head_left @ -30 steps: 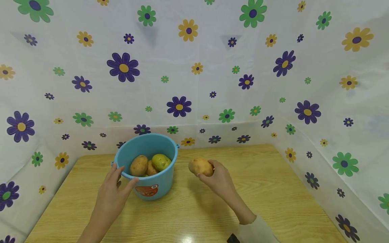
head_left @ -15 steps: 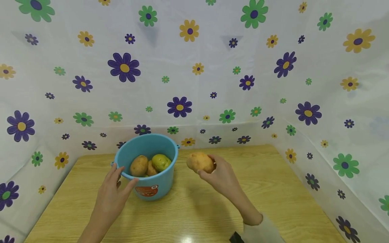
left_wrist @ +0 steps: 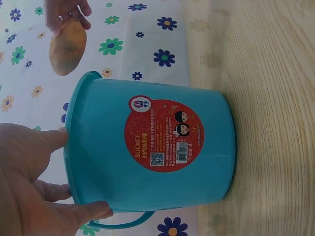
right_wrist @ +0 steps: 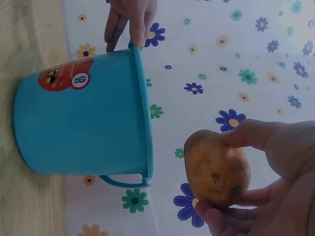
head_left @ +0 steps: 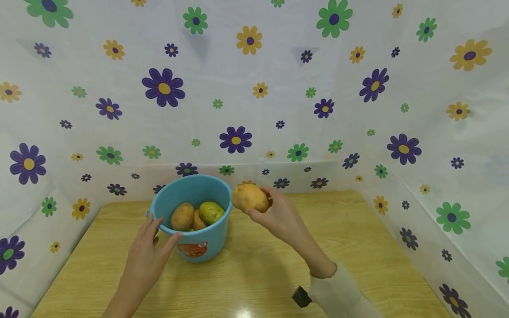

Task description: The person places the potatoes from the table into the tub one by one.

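Note:
A light-blue bucket (head_left: pixel 210 242) with a red label stands on the table, several potatoes (head_left: pixel 182 217) inside, one of them greenish (head_left: pixel 210 213). My left hand (head_left: pixel 144 256) rests on its near left rim, fingers spread and fairly straight, thumb tip at the rim's front. In the left wrist view those fingers (left_wrist: pixel 91 211) lie along the bucket's edge. My right hand (head_left: pixel 280 216) pinches a tan potato (head_left: pixel 250 198) between thumb and fingers. That potato is in the air just right of the rim; the right wrist view shows dark spots on the potato (right_wrist: pixel 216 169).
The wood-grain table (head_left: pixel 338 247) stretches to the right of the bucket. A white flowered sheet (head_left: pixel 258 110) rises behind and at both sides. A small black block (head_left: pixel 301 297) sits at the right sleeve (head_left: pixel 338 291). The bucket's handle (right_wrist: pixel 120 183) hangs at its side.
My right hand has raised the potato and carried it left, up to the bucket's right rim. The left hand and the bucket have stayed in place.

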A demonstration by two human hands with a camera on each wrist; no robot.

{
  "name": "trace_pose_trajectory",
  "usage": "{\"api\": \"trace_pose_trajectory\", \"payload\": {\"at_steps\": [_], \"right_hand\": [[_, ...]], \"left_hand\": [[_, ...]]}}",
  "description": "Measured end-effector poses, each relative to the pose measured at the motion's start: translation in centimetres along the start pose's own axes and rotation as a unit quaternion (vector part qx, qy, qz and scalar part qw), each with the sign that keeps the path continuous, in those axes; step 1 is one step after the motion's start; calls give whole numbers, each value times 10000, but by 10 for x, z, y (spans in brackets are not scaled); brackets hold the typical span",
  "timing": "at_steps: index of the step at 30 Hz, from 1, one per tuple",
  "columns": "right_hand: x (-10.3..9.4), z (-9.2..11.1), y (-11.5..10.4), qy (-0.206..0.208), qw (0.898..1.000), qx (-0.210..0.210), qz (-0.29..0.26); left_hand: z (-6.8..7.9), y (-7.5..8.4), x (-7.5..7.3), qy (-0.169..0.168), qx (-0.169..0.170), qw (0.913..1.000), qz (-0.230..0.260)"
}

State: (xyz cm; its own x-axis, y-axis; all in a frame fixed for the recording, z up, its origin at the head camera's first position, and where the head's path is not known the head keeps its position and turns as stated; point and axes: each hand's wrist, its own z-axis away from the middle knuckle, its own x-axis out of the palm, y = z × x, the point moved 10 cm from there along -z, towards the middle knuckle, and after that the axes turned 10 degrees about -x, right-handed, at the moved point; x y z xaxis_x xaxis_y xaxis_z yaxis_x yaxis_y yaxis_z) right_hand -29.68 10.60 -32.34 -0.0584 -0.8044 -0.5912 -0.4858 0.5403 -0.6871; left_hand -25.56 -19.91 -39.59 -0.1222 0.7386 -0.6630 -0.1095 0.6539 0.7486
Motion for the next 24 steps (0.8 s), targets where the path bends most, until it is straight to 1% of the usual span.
{"api": "trace_pose_trajectory", "payload": {"at_steps": [8, 18, 24], "right_hand": [[9, -17, -17, -58, 9998, -206, -55], [30, -36, -37, -345, 9978, -524, 213], [45, -42, -43, -557, 9962, -667, 30]], "left_hand": [[0, 1, -1, 51, 49, 10000, -37], [-2, 0, -1, 1, 15, 10000, -51], [-2, 0, 0, 5, 1, 10000, -80]]}}
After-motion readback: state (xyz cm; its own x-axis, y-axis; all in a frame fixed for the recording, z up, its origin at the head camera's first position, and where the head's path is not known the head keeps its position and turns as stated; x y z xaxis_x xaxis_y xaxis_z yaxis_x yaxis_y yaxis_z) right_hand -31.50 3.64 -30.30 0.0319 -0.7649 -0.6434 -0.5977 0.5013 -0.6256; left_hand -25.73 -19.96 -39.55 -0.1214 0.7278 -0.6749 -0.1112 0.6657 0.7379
